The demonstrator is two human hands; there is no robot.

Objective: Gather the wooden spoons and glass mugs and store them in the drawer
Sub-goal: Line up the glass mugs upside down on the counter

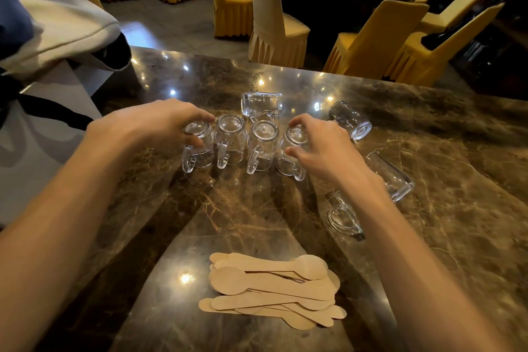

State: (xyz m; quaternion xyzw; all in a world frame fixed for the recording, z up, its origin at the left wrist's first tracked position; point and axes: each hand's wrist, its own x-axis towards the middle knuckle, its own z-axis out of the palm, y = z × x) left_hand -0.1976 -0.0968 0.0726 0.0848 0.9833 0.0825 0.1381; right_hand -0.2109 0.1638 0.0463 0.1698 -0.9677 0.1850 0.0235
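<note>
Left grip, right grip round upturned row's end mugs

Clear glass mugs; pale tan wooden spoons; brown veined marble table; yellow chairs

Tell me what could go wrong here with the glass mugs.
The mug on its side lies close by the right forearm; drawing back could knock it rolling. The left hand and right hand grip the leftmost mug and rightmost mug by smooth upturned bases; either might slip.
</note>
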